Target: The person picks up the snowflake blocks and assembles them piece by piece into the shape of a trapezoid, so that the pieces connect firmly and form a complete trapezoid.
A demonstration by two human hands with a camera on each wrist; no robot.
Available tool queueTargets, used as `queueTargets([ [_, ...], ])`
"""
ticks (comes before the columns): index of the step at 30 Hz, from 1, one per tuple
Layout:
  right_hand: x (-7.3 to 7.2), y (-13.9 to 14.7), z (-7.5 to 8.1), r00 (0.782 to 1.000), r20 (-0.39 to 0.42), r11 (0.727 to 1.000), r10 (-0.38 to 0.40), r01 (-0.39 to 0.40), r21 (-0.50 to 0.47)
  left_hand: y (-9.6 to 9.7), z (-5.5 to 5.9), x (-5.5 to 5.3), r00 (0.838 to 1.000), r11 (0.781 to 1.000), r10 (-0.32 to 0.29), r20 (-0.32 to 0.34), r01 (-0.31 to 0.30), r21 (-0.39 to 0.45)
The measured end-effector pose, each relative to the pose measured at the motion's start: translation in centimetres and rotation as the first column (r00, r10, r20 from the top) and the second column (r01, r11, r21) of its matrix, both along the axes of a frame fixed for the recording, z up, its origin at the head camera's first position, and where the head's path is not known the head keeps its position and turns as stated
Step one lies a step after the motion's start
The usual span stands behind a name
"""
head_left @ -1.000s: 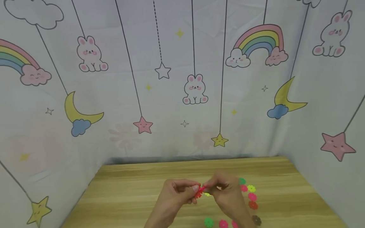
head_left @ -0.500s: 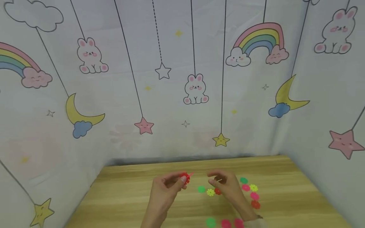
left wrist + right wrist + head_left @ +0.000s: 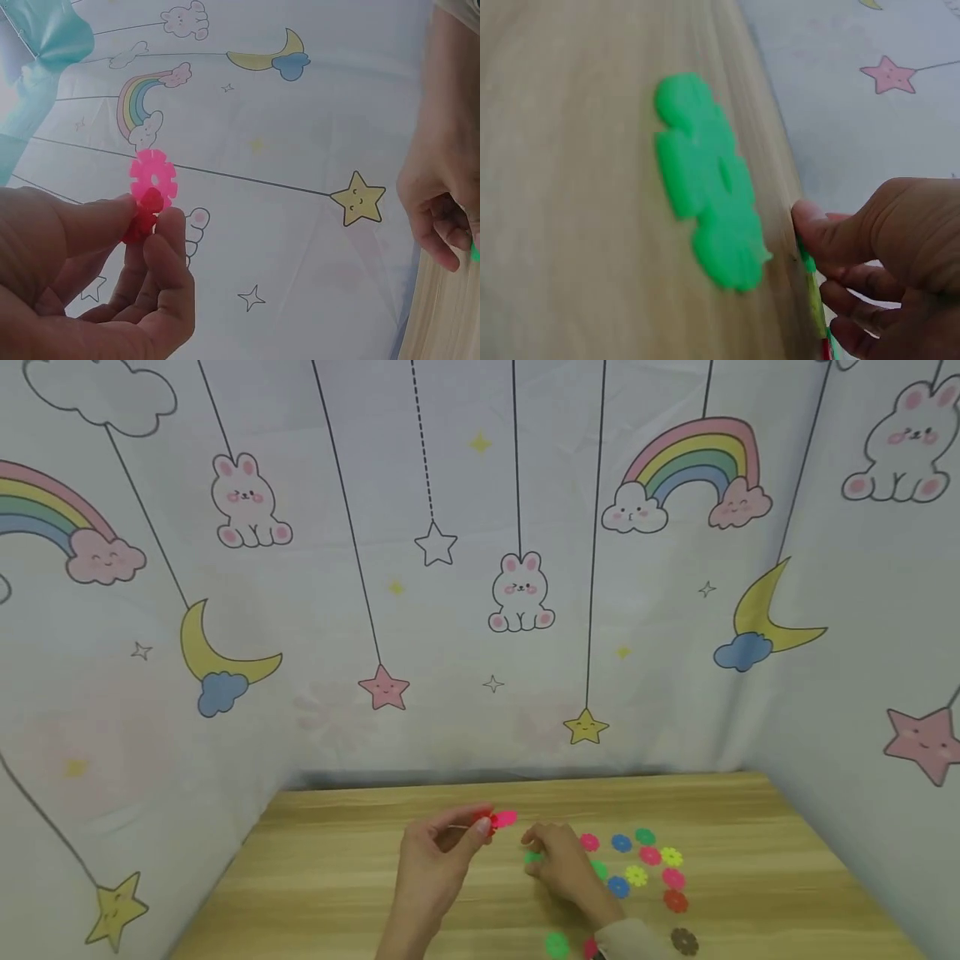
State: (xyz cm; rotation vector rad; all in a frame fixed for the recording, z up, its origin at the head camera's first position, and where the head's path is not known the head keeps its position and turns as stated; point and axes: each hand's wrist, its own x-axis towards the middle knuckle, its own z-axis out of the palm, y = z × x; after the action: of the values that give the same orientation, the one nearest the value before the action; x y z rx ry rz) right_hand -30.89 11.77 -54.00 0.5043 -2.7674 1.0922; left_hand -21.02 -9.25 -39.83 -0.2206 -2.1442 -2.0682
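Red disc (image 3: 152, 199): mostly covered by the left hand (image 3: 442, 864), its full outline lost.
Held pink disc (image 3: 154, 172): lower part hidden (how far the two overlap cannot be told).
Small green disc (image 3: 532, 857): largely masked by the right hand (image 3: 566, 864); pinched or merely touched, unclear.
Large green disc (image 3: 709, 184): blurred in the right wrist view.
Row of discs (image 3: 814, 300): nearly edge-on, partly behind fingers, too thin to count.
Lowest pink disc (image 3: 590, 948): cut by the bottom edge.
Sleeve (image 3: 637, 941): cropped below; the dark object (image 3: 598, 953) beside it, too small to tell.
Counter (image 3: 330, 877): near edge out of frame.
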Motion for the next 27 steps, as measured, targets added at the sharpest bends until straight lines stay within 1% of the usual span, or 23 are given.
queueTargets([
  [2, 0.6, 0.1, -0.6, 1.0, 0.013, 1.0, -0.013, 0.013, -0.008, 0.0, -0.3, 0.2, 1.0, 1.0, -0.005, 0.007, 0.005, -0.001],
  [5, 1.5, 0.4, -1.1, 0.999, 0.037, 0.996, -0.039, 0.042, -0.084, 0.1, -0.6, 0.5, 1.0, 1.0, -0.013, 0.012, 0.014, -0.015],
  [7, 2.0, 0.6, -0.8, 0.997, 0.05, 0.987, -0.057, 0.064, -0.149, 0.1, -0.7, 0.6, 1.0, 1.0, -0.016, 0.012, 0.016, -0.023],
  [8, 2.3, 0.7, -0.3, 0.996, 0.057, 0.981, -0.063, 0.073, -0.18, 0.1, -0.7, 0.7, 1.0, 0.999, -0.012, 0.01, 0.012, -0.029],
  [10, 2.9, 1.0, 1.3, 0.995, 0.069, 0.969, -0.07, 0.084, -0.234, 0.2, -0.6, 0.8, 1.0, 0.999, -0.002, 0.003, 0.002, -0.04],
  [12, 3.6, 1.4, 3.6, 0.994, 0.088, 0.947, -0.057, 0.082, -0.31, 0.2, -0.4, 0.9, 1.0, 0.999, 0.008, -0.004, -0.009, -0.048],
  [13, 4.0, 1.7, 4.9, 0.994, 0.097, 0.932, -0.039, 0.072, -0.356, 0.2, -0.3, 0.9, 1.0, 0.998, 0.013, -0.01, -0.013, -0.059],
  [14, 4.4, 2.0, 6.3, 0.995, 0.098, 0.913, -0.012, 0.051, -0.406, 0.2, -0.2, 0.8, 1.0, 0.998, 0.014, -0.019, -0.015, -0.068],
  [15, 4.7, 2.3, 7.7, 0.997, 0.069, 0.892, 0.018, 0.015, -0.452, 0.1, 0.1, 0.6, 0.999, 0.997, 0.011, -0.034, -0.013, -0.072],
  [17, 5.2, 2.7, 10.4, 0.998, 0.018, 0.842, 0.064, -0.045, -0.538, 0.1, 0.6, 0.2, 0.997, 0.996, 0.003, -0.081, -0.01, -0.085],
  [18, 5.5, 2.8, 11.6, 0.996, -0.013, 0.818, 0.088, -0.08, -0.57, 0.1, 0.9, 0.0, 0.995, 0.996, -0.004, -0.101, -0.005, -0.092],
  [20, 6.1, 2.9, 13.4, 0.992, -0.048, 0.784, 0.118, -0.123, -0.609, -0.1, 1.3, -0.2, 0.988, 0.995, -0.032, -0.154, 0.017, -0.101],
  [21, 6.4, 2.8, 14.0, 0.99, -0.062, 0.774, 0.124, -0.136, -0.618, -0.1, 1.4, -0.2, 0.983, 0.994, -0.047, -0.177, 0.029, -0.104],
  [23, 7.1, 2.6, 14.5, 0.989, -0.055, 0.757, 0.137, -0.14, -0.639, -0.2, 1.5, 0.1, 0.978, 0.992, -0.068, -0.199, 0.046, -0.114],
  [25, 7.8, 2.4, 14.6, 0.987, -0.064, 0.747, 0.149, -0.155, -0.647, -0.1, 1.4, 0.5, 0.973, 0.992, -0.086, -0.212, 0.063, -0.113],
  [27, 8.1, 2.5, 14.7, 0.983, -0.102, 0.743, 0.151, -0.181, -0.644, 0.1, 1.5, 0.8, 0.971, 0.991, -0.089, -0.22, 0.065, -0.117],
])
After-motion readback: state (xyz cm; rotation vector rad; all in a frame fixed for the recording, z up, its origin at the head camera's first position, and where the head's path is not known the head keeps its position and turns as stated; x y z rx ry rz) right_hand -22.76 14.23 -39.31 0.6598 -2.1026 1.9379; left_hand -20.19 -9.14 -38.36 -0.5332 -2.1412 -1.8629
